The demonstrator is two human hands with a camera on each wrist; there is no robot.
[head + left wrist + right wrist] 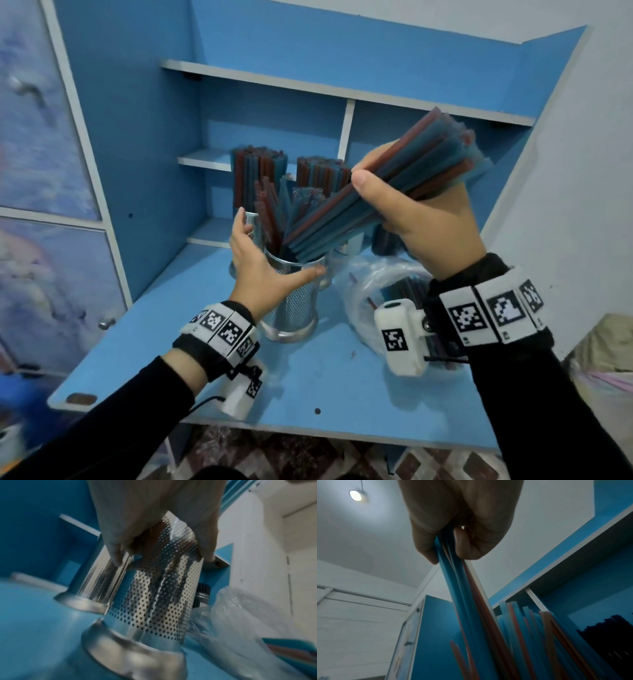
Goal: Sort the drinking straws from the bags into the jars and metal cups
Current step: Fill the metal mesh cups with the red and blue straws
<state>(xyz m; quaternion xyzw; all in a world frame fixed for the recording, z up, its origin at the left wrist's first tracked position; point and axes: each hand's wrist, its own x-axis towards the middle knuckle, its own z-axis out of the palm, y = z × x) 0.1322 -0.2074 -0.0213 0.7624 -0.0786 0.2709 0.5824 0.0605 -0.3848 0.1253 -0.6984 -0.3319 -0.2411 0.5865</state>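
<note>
Tilting a thick straw bundle (383, 192) toward ten o'clock, the right hand (424, 219) grips it firmly, tips just above the perforated metal cup (294, 301). Left hand (260, 270) cups the rim, fingers spread. Best to stand them upright, then lower. Only the left wrist view shows a second cup (85, 588) just behind.

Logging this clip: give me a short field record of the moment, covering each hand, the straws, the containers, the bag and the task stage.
left hand: steadies the front metal cup near its rim
right hand: grips a bundle of straws, tilted, lower ends over the front cup
straw colours: blue and red
other containers: second perforated cup behind, straws in it
bag: clear plastic on the desk, straws still inside
stage: bundle not yet released
</note>
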